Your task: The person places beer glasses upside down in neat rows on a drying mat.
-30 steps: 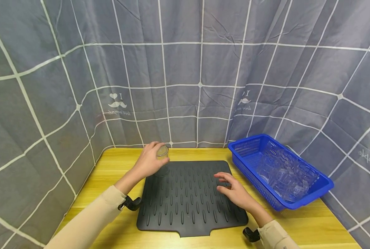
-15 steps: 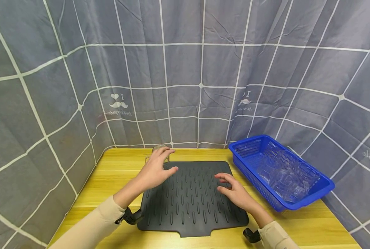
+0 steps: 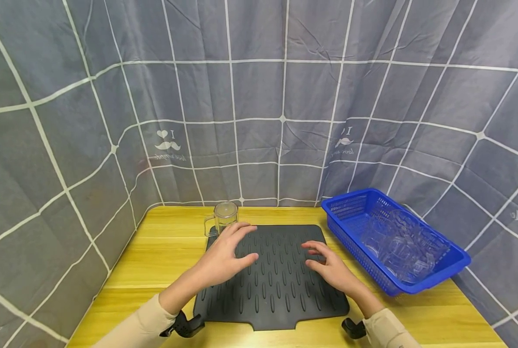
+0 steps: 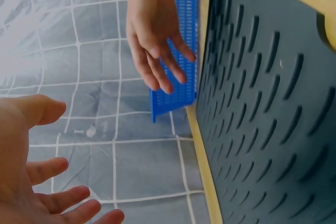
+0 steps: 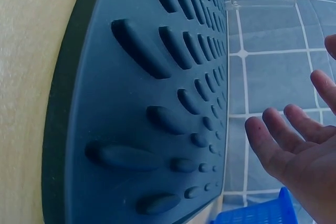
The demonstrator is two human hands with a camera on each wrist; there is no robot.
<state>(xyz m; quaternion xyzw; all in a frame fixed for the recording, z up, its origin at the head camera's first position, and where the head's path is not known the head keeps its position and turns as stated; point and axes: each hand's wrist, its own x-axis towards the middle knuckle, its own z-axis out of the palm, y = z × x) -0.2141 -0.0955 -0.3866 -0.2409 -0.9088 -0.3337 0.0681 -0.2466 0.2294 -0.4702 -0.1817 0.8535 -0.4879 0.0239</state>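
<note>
The clear mug [image 3: 226,213] stands at the mat [image 3: 271,275]'s far left corner: probably stiff, slippery, breakable; I'd favour its handle [image 3: 205,226]. My left grip [image 3: 224,256] and right grip [image 3: 332,271] are wide, empty.

Soft, even light is spread across the head view, and faint, hazy-edged shadows are cast on the dark mat [image 3: 276,290] beneath the fingers of the left hand [image 3: 221,261] and the right hand [image 3: 334,273]. Beyond the fingers, printed lines on the gray curtain [image 3: 259,92] are bent by wide-lens distortion toward the frame's edges, while clear glassware [image 3: 402,246] to their right is rendered indistinctly. In the left wrist view, the curtain above the fingers is washed out by pale glare; in the right, the mat beside the fingers is tinted blue.
</note>
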